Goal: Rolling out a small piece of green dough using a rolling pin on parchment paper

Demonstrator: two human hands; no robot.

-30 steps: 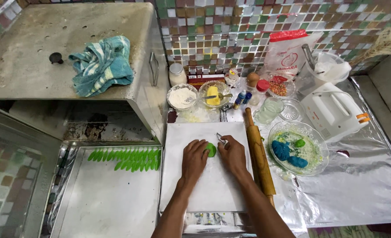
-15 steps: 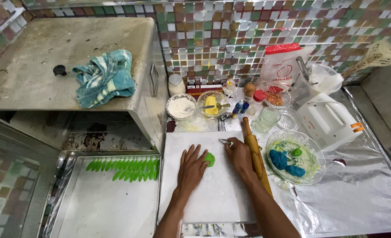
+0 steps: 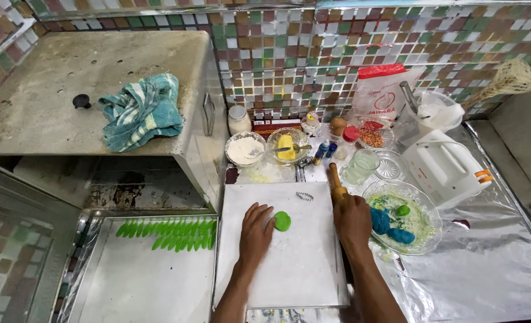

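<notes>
While a flattened disc of green dough [image 3: 282, 221] lies near the middle of the white board [image 3: 289, 269], the left hand [image 3: 257, 232] rests flat beside it, fingers spread, fingertips just touching its edge. The right hand [image 3: 352, 219] is closed around a wooden rolling pin [image 3: 336, 182] at the board's right edge. Just right stands a glass bowl [image 3: 424, 236] with blue and green dough lumps. Left of the board, a tray [image 3: 134, 281] carries 1 row of green leaf-shaped pieces [image 3: 168, 234].
</notes>
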